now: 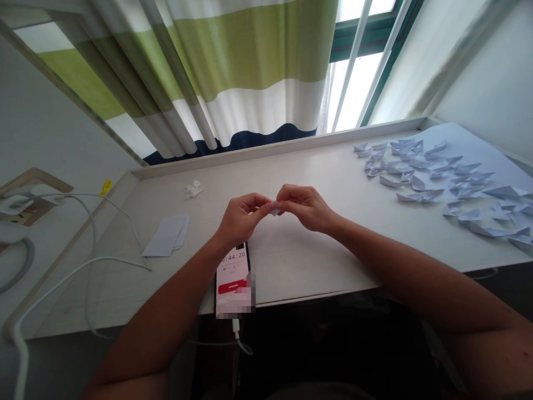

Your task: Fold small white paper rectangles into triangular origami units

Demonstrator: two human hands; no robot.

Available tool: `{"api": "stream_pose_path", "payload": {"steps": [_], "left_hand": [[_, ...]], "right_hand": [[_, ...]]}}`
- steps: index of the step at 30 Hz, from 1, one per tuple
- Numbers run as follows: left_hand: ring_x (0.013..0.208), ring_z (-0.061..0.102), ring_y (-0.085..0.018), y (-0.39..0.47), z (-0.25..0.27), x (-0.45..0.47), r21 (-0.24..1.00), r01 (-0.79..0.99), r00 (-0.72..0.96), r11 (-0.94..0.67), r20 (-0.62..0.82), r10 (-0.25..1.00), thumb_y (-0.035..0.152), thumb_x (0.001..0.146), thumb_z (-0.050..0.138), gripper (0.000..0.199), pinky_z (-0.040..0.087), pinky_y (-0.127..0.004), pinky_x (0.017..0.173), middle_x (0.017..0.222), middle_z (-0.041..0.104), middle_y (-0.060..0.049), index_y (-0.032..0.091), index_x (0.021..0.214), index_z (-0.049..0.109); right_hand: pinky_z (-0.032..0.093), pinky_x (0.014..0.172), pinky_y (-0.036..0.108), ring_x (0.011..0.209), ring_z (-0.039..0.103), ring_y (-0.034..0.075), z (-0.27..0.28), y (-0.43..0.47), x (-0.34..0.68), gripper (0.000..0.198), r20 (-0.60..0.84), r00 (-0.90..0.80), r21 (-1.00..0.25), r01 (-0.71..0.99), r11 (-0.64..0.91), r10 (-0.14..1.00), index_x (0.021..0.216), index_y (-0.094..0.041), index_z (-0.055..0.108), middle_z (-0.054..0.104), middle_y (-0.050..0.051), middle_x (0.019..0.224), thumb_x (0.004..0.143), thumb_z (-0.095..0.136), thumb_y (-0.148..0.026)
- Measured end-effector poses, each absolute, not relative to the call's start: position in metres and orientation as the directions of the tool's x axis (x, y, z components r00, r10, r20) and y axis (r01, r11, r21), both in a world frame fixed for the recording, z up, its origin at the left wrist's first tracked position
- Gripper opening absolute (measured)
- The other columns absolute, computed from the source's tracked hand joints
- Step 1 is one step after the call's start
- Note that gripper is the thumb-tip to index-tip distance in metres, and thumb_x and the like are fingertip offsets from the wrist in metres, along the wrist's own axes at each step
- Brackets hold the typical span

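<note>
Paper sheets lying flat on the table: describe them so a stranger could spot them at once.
On the white table, look to the left of the person's left hand. Some overlapping white paper sheets lie there, nearer the person than a crumpled white scrap. They lie flat, unlike that scrap and the folded paper shapes on the right.

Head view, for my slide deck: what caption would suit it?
Left hand and right hand pinch a small white piece above a pale desk, folded paper shapes at right.
</note>
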State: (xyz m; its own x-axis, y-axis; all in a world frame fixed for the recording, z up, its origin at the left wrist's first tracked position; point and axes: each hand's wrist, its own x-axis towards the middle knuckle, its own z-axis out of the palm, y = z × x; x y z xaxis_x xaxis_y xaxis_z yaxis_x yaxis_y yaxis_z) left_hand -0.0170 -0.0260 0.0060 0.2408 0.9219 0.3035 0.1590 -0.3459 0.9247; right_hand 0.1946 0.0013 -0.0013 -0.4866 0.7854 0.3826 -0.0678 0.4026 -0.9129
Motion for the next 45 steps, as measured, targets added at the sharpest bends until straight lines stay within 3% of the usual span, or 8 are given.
{"api": "stream_pose_path", "payload": {"steps": [5, 13, 21, 26, 30, 33, 38, 45], "left_hand": [[0.081, 0.079, -0.020, -0.024, 0.004, -0.018, 0.912, 0.181, 0.213, -0.368, 0.329, 0.920, 0.047, 0.087, 0.091, 0.029, 0.063, -0.034, 0.079, 0.086, 0.084, -0.007, 0.018, 0.091, 0.084], [0.077, 0.077, -0.018, -0.023, 0.001, -0.012, 0.933, 0.066, 0.143, -0.353, 0.342, 0.929, 0.046, 0.084, 0.093, 0.028, 0.065, -0.032, 0.073, 0.083, 0.083, -0.005, 0.020, 0.090, 0.085], [0.080, 0.077, -0.017, -0.029, 0.004, -0.006, 0.939, -0.007, 0.000, -0.345, 0.345, 0.939, 0.049, 0.082, 0.094, 0.032, 0.068, -0.035, 0.079, 0.087, 0.082, -0.003, 0.021, 0.092, 0.083], [0.089, 0.078, -0.019, -0.028, 0.005, -0.007, 0.923, 0.042, -0.072, -0.382, 0.384, 0.921, 0.053, 0.085, 0.091, 0.036, 0.068, -0.037, 0.088, 0.093, 0.082, -0.004, 0.020, 0.095, 0.080], [0.088, 0.077, -0.018, -0.028, 0.005, -0.009, 0.913, 0.085, -0.045, -0.399, 0.404, 0.914, 0.048, 0.089, 0.088, 0.032, 0.068, -0.035, 0.083, 0.094, 0.079, -0.003, 0.021, 0.102, 0.077], [0.093, 0.078, -0.019, -0.029, 0.006, -0.012, 0.863, 0.183, 0.030, -0.470, 0.473, 0.881, 0.040, 0.096, 0.081, 0.025, 0.067, -0.034, 0.085, 0.100, 0.080, -0.003, 0.024, 0.115, 0.077], [0.101, 0.079, -0.021, -0.029, 0.009, -0.020, 0.740, 0.360, 0.155, -0.568, 0.553, 0.819, 0.033, 0.096, 0.079, 0.016, 0.067, -0.036, 0.091, 0.110, 0.081, -0.006, 0.022, 0.108, 0.078], [0.096, 0.083, -0.024, -0.025, 0.004, -0.019, 0.870, 0.198, 0.121, -0.451, 0.435, 0.892, 0.044, 0.088, 0.090, 0.031, 0.069, -0.039, 0.089, 0.097, 0.082, -0.006, 0.020, 0.095, 0.071]], "right_hand": [[0.061, 0.072, 0.033, 0.075, 0.073, 0.017, -0.008, 0.003, 0.192, 0.044, 0.372, -0.483, -0.916, -0.054, 0.397, 0.793, 0.088, -0.019, 0.070, 0.078, 0.005, 0.085, 0.093, 0.081, -0.061], [0.063, 0.068, 0.032, 0.069, 0.073, 0.015, -0.006, 0.002, 0.192, 0.045, 0.421, -0.462, -0.896, -0.080, 0.436, 0.781, 0.090, -0.020, 0.068, 0.078, 0.003, 0.084, 0.099, 0.074, -0.063], [0.063, 0.060, 0.030, 0.064, 0.076, 0.017, -0.004, -0.001, 0.189, 0.044, 0.394, -0.356, -0.919, -0.130, 0.373, 0.847, 0.090, -0.020, 0.066, 0.072, 0.000, 0.074, 0.095, 0.079, -0.062], [0.065, 0.056, 0.030, 0.061, 0.077, 0.015, -0.001, 0.000, 0.189, 0.047, 0.334, -0.359, -0.943, -0.145, 0.301, 0.872, 0.094, -0.021, 0.061, 0.078, 0.002, 0.087, 0.094, 0.078, -0.064], [0.066, 0.056, 0.029, 0.062, 0.078, 0.016, -0.004, 0.001, 0.187, 0.048, 0.306, -0.350, -0.947, -0.203, 0.248, 0.885, 0.097, -0.022, 0.055, 0.079, 0.002, 0.088, 0.094, 0.078, -0.065], [0.067, 0.058, 0.029, 0.064, 0.080, 0.017, -0.007, 0.003, 0.187, 0.048, 0.322, -0.345, -0.941, -0.220, 0.258, 0.881, 0.105, -0.022, 0.059, 0.076, -0.001, 0.086, 0.094, 0.078, -0.064], [0.070, 0.062, 0.031, 0.067, 0.082, 0.018, -0.008, 0.008, 0.189, 0.048, 0.353, -0.348, -0.930, -0.230, 0.287, 0.868, 0.107, -0.022, 0.061, 0.074, -0.002, 0.087, 0.096, 0.076, -0.065], [0.071, 0.064, 0.033, 0.069, 0.082, 0.019, -0.008, 0.009, 0.189, 0.053, 0.306, -0.371, -0.942, -0.254, 0.221, 0.877, 0.104, -0.022, 0.056, 0.075, -0.001, 0.086, 0.093, 0.076, -0.070]]}}
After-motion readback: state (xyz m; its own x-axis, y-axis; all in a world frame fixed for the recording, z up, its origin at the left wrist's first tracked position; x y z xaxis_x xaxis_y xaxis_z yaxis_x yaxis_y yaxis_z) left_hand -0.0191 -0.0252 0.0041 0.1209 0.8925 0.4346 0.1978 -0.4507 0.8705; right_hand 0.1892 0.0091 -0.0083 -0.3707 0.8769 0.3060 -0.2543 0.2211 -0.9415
